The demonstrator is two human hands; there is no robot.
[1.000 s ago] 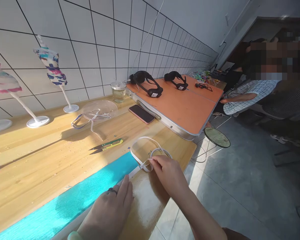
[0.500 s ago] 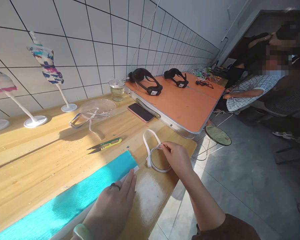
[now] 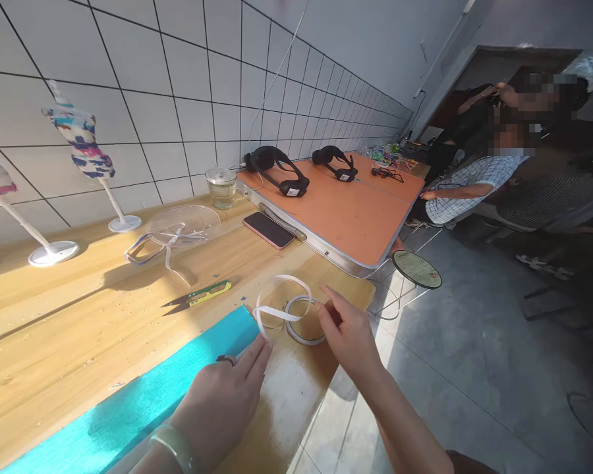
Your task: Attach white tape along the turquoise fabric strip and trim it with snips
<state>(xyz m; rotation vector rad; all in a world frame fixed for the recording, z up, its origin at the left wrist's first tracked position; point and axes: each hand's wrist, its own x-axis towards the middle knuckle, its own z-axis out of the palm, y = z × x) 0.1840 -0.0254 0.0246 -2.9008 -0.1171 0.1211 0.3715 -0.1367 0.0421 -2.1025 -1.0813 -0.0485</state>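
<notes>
At the bench's right end, our left hand (image 3: 222, 408) pinned the tape (image 3: 277, 309) end on the teal paper (image 3: 143, 401), fingers flat; right hand (image 3: 348, 336), fingers loose, touched the roll (image 3: 304, 320).

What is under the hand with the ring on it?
The left hand presses on the end of the turquoise paper strip, which lies on the wooden table. A white tape starts at its fingertips. The part beneath the palm is hidden.

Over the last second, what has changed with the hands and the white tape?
The right hand let go of the white tape strip and now hovers open beside the tape roll. The left hand keeps pressing the strip's end at the turquoise paper. Snips and phone stayed put.
</notes>
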